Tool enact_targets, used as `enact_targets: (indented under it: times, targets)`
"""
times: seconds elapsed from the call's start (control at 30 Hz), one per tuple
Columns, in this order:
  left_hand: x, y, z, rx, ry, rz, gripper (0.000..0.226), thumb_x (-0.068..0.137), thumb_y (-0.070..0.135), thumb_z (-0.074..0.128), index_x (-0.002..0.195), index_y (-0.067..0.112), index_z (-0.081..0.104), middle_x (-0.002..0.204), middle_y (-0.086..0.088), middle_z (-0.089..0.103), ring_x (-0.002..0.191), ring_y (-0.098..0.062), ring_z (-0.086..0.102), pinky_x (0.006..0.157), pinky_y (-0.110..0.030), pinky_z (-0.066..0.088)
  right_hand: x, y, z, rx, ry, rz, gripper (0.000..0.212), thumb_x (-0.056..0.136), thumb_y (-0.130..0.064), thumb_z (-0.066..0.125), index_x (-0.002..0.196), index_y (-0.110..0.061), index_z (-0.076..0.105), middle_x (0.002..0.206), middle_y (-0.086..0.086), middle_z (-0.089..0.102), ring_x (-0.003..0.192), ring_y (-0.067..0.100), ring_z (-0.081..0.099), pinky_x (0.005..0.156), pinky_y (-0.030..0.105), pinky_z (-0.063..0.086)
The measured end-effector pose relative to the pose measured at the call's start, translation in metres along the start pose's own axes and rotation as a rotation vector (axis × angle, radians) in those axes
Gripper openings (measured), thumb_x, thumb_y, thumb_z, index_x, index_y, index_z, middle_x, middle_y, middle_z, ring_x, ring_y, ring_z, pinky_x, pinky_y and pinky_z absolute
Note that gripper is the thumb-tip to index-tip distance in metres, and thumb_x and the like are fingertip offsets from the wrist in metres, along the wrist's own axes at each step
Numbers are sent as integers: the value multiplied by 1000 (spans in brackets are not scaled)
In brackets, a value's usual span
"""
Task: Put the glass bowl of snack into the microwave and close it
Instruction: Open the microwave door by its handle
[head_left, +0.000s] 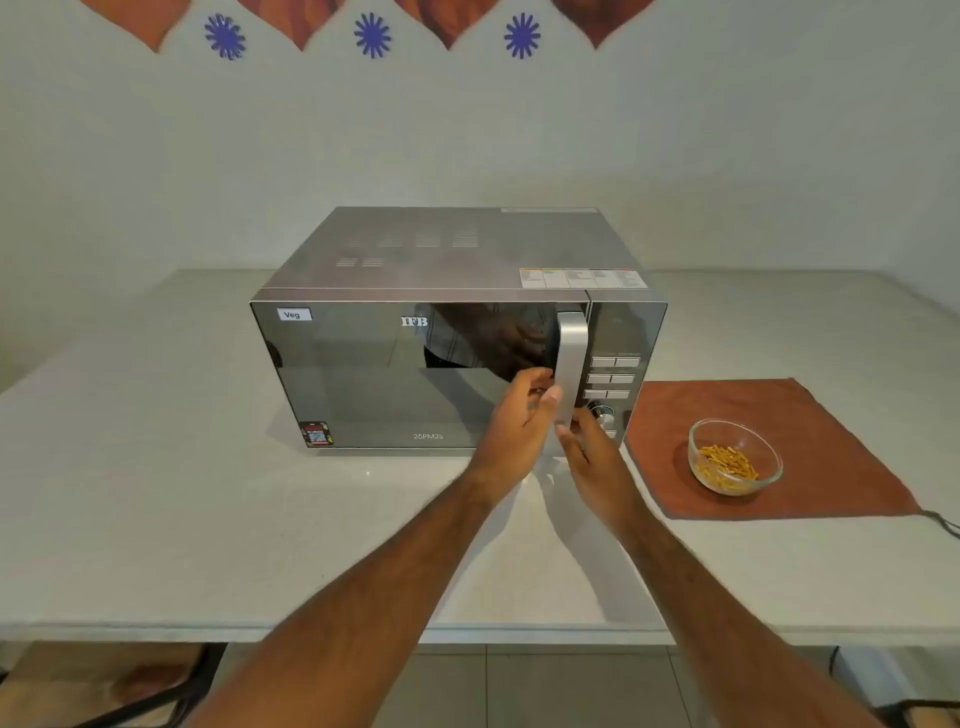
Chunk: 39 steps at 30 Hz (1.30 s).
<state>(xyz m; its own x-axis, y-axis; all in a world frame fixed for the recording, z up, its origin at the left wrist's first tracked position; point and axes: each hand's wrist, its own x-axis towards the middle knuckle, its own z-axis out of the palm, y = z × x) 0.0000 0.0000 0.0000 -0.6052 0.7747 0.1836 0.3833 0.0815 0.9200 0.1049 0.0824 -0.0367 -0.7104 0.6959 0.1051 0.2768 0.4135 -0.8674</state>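
Observation:
A dark mirrored microwave (395, 364) stands in the middle of the pale counter with its door shut. Its silver vertical handle (571, 358) runs down the door's right side. My left hand (519, 421) curls its fingers around the lower part of that handle from the left. Just right of the handle's bottom end, my right hand (592, 457) has its fingers spread near the control knob and holds nothing. A clear glass bowl of orange-brown snack sticks (735, 457) rests on a rust-coloured cloth (810, 415) to the right of the microwave, away from both hands.
The counter (156, 493) reaches left and toward its front edge. A dark cable (943, 522) trails off the cloth's right corner. Chairs (130, 686) show below the counter edge. The wall behind carries orange and blue decorations.

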Motion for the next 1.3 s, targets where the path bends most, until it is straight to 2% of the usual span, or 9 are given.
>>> enact_targets:
  times: [0.23, 0.33, 0.43, 0.5, 0.67, 0.8, 0.93, 1.1, 1.3]
  targets:
    - [9, 14, 9, -29, -21, 28, 45, 114, 40, 41, 156, 24, 45, 151, -1, 61, 137, -16, 58, 113, -38, 49, 1, 3, -2, 7, 37, 49, 41, 105, -39, 43, 136, -14, 54, 132, 6, 66, 119, 27, 66, 108, 48, 53]
    - [12, 16, 11, -31, -14, 25, 44, 114, 40, 41, 154, 24, 46, 150, -1, 61, 139, -21, 58, 115, -40, 49, 1, 3, -4, 86, 39, 42, 56, 93, -56, 40, 133, -19, 53, 132, 3, 64, 122, 29, 65, 111, 51, 50]
    - [13, 17, 13, -17, -3, 2, 46, 114, 42, 42, 155, 24, 46, 153, -2, 60, 142, -23, 56, 115, -39, 47, 0, 4, -4, 228, 40, 48, 87, 71, -94, 41, 128, -29, 48, 132, 0, 59, 122, 25, 61, 112, 44, 47]
    - [13, 16, 13, -14, -3, -3, 46, 113, 41, 42, 155, 24, 46, 153, -2, 60, 142, -24, 57, 115, -40, 47, -1, 5, -3, 269, 38, 50, 97, 61, -101, 39, 126, -29, 48, 132, 2, 59, 123, 27, 61, 112, 44, 46]
    - [11, 15, 8, 12, -22, -9, 50, 112, 42, 45, 159, 23, 43, 157, -3, 56, 145, -26, 54, 117, -42, 46, -8, -3, -9, 192, 1, 58, 57, 83, -67, 41, 125, -28, 49, 137, 12, 63, 126, 35, 62, 113, 55, 47]
    - [-1, 8, 6, 29, -37, 13, 52, 112, 40, 47, 159, 21, 43, 158, -3, 56, 145, -26, 55, 113, -31, 44, -19, 8, -5, 53, 21, 28, 23, 104, -38, 48, 121, -25, 56, 122, 2, 70, 110, 24, 69, 105, 48, 55]
    - [-11, 9, 3, 9, -47, 38, 49, 112, 37, 47, 157, 17, 47, 153, -5, 61, 140, -25, 59, 114, -34, 49, -27, 13, 1, 16, 56, 1, 30, 106, -33, 48, 128, -16, 59, 124, 2, 71, 108, 20, 68, 103, 38, 55]
    - [-23, 9, -1, -2, -55, 49, 47, 112, 36, 48, 156, 18, 48, 151, -5, 62, 137, -23, 60, 101, -17, 47, -37, 16, 0, -6, 68, -64, 31, 107, -31, 51, 131, -14, 62, 125, 1, 72, 110, 18, 69, 101, 36, 56]
    - [-38, 8, -4, -43, -46, 33, 48, 111, 38, 50, 156, 20, 51, 148, -1, 65, 131, -16, 62, 97, -11, 47, -62, 45, -5, -23, 105, -83, 21, 106, -31, 52, 123, -29, 64, 122, -11, 71, 109, 3, 68, 92, 27, 58]
